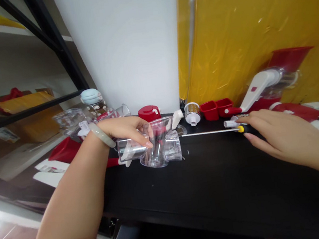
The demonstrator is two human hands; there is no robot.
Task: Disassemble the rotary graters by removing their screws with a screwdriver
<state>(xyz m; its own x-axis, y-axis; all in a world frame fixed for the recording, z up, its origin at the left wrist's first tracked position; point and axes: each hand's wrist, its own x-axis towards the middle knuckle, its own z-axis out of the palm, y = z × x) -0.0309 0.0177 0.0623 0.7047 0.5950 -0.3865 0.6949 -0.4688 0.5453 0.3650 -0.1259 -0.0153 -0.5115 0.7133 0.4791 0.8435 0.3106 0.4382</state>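
My left hand (125,130), a pale bangle on its wrist, is closed around a clear plastic housing (158,143) with a metal drum inside, held just above the black table (210,179). My right hand (272,132) lies on the table to the right, its fingertips closed on the yellow-and-black handle of a thin screwdriver (209,132). The screwdriver's shaft points left toward the clear housing. A small white part (230,123) lies beside the right fingertips.
Along the back edge stand a red lid (149,113), a metal grater drum (192,113), a red double cup (217,109) and a white-handled assembled grater (265,85) on a red base. Clear and red parts pile at left (72,124). Yellow film (253,21) hangs behind.
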